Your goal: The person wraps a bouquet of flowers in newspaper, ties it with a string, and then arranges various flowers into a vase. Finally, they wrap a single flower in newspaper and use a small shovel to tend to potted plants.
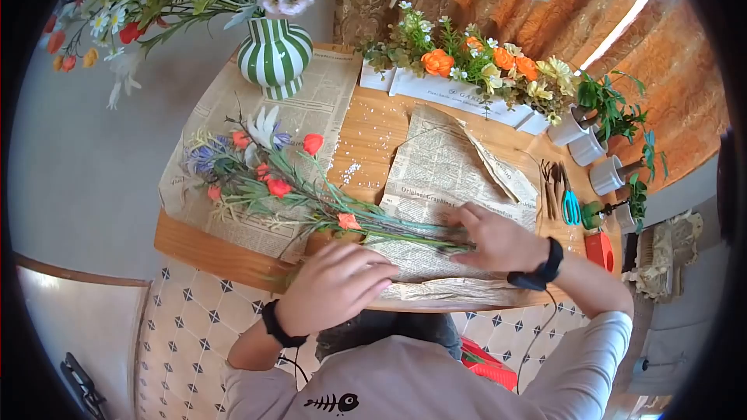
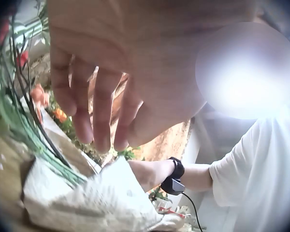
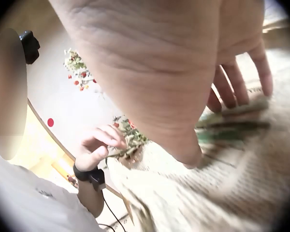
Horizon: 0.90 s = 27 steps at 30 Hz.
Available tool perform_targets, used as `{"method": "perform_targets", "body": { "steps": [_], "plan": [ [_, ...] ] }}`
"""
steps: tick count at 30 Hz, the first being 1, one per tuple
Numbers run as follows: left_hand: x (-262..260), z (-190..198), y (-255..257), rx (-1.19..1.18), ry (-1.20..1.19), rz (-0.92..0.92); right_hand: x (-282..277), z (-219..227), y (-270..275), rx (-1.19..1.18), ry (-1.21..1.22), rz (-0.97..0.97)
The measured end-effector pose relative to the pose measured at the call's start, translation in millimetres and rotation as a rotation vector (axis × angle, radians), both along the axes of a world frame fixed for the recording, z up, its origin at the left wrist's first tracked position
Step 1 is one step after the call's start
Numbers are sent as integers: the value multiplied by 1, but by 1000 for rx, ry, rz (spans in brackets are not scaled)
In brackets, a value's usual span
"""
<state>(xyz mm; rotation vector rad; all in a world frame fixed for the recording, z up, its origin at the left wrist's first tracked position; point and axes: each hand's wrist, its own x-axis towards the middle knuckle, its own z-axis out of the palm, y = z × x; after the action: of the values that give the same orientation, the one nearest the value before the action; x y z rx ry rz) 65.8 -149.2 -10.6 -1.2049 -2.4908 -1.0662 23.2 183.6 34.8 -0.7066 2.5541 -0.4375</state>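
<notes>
A bunch of artificial flowers with red and orange blooms (image 1: 278, 187) and long green stems (image 1: 401, 224) lies across a sheet of printed newspaper-style wrapping paper (image 1: 433, 152). Over the stem ends, my right hand (image 1: 502, 238) has its fingers on one side and its thumb on the other. In the right wrist view its fingers (image 3: 235, 87) reach down fairly straight to the green stems on the paper. My left hand (image 1: 334, 284) hovers near the table's front edge, below an orange bloom (image 1: 348, 221). Its fingers (image 2: 102, 111) are loosely extended and hold nothing. The paper's near edge (image 1: 451, 291) is folded up.
A striped vase (image 1: 275, 56) of flowers stands at the back left on another paper sheet (image 1: 323, 101). A white planter box (image 1: 459, 95) lines the back. Small white pots (image 1: 605, 176), teal-handled scissors (image 1: 571, 208) and a red object (image 1: 599, 250) sit at the right.
</notes>
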Motion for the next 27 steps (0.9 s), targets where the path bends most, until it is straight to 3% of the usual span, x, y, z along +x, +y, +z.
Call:
{"method": "perform_targets", "body": {
  "steps": [1, 3, 5, 7, 8, 11, 12, 15, 17, 22, 27],
  "plan": [
    [4, -9, 8, -2, -7, 7, 9, -9, 6, -2, -7, 7],
    [12, -23, 20, -43, -50, -100, 22, -26, 17, -72, 233, 124],
    [16, -34, 28, -66, -57, -123, 24, -23, 24, -70, 201, 140],
    [18, -41, 32, -74, -129, -281, 15, -18, 29, -170, 90, 163],
    [19, -41, 34, -64, -123, -293, 11, 4, 15, -146, 15, 90],
    [28, -37, 39, -185, -244, -173, -11, 11, -7, -138, 110, 137],
    [30, -38, 41, -190, -245, -162, -16, 2, -16, -232, 231, 152],
    [32, -45, 43, -69, -100, -192, -37, -16, -41, -116, 322, 276],
    [33, -45, 41, -24, -153, -278, -45, -18, -56, -124, 292, 297],
    [35, -49, 36, 20, -172, -264, -63, -40, -78, -89, 222, 332],
    [31, -54, 26, 18, -210, -203, -57, -16, -80, -73, 379, 257]
  ]
}}
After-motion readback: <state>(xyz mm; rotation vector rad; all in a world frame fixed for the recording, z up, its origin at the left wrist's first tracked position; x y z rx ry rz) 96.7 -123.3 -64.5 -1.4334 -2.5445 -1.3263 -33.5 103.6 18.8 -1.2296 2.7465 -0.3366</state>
